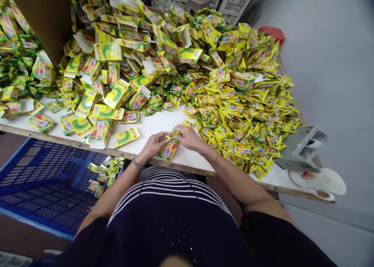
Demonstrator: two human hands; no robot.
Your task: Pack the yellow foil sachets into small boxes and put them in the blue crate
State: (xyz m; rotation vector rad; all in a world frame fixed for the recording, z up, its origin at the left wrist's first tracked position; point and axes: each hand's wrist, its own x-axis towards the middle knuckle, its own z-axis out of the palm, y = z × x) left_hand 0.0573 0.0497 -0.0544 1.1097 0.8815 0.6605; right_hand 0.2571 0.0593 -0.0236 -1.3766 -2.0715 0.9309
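Close to the table's front edge, a small yellow-and-green carton with a red fruit picture stands tilted between my hands. My left hand, with a beaded bracelet at the wrist, grips the carton's left upper side. Over its top end, the bent fingers of my right hand pinch a bit of yellow packaging; whether this is a packet or the carton's flap I cannot make out. To the right spreads a large heap of yellow sachets. Several cartons, some with flaps open, lie left of my hands, including a yellow carton.
More cartons are piled at the back left, beside a brown cardboard panel. Below the white table, a blue crate holds several cartons. A grey dispenser and a white cup stand at the right end.
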